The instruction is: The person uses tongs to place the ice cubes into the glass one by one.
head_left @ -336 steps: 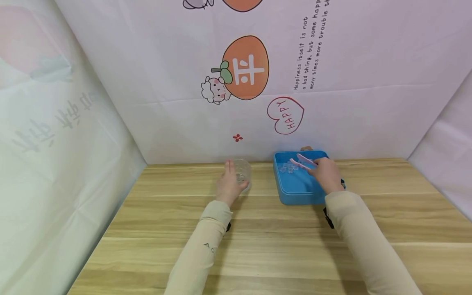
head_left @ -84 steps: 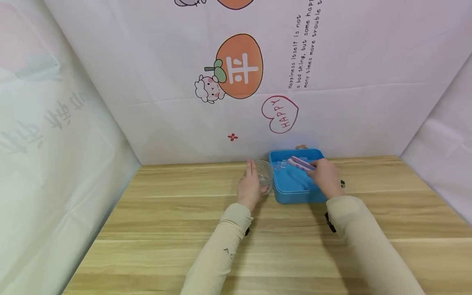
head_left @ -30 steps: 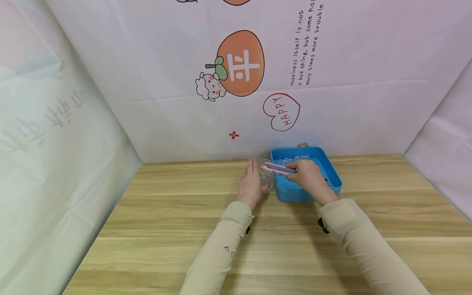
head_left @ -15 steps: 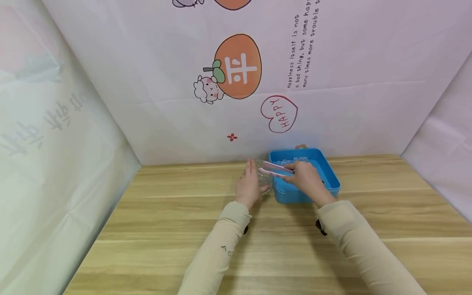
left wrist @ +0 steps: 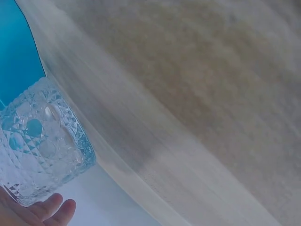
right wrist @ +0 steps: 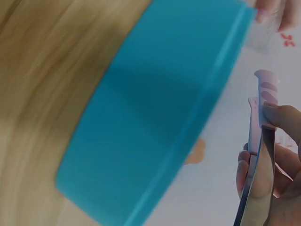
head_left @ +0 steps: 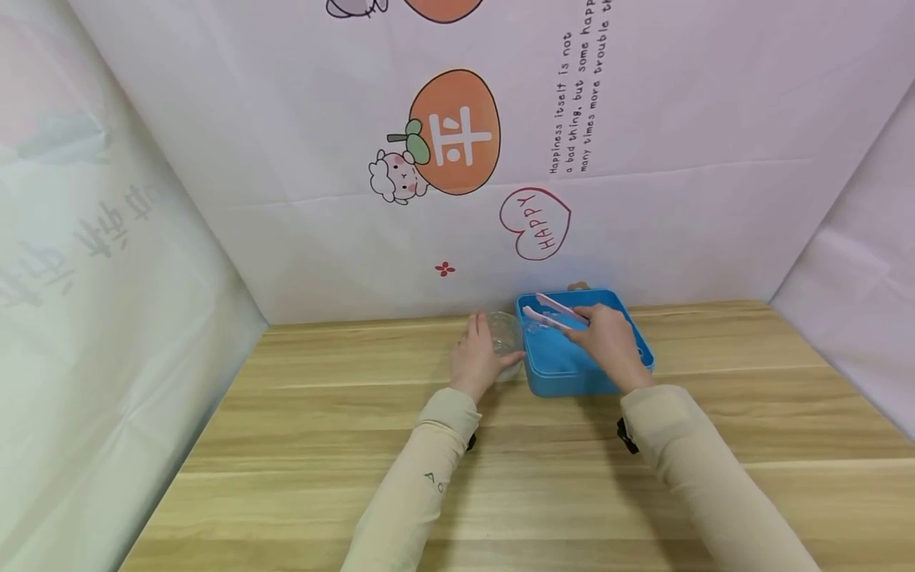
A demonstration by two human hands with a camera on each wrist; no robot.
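My left hand (head_left: 473,361) holds a clear glass (head_left: 506,334) standing against the left side of the blue box, thumb at the near side and fingers along the left. In the left wrist view, the glass (left wrist: 42,141) shows a cut diamond pattern, with fingertips (left wrist: 61,214) beside it. My right hand (head_left: 608,342) grips tongs (head_left: 552,317) with pink ends, arms spread, over the left part of the blue box (head_left: 575,384). Small clear cubes (head_left: 533,327) lie under the tongs, partly hidden by them. The right wrist view shows the metal tongs (right wrist: 258,188) between thumb and fingers.
A wooden table (head_left: 529,492) carries the box and glass. Right behind them rises a white printed cloth (head_left: 343,262), with another white cloth (head_left: 129,318) along the left and a third (head_left: 858,262) at the right.
Since the first frame, the glass has been brought right, against the box. One second ago the tongs were together over the glass; they then spread and have moved back right over the box.
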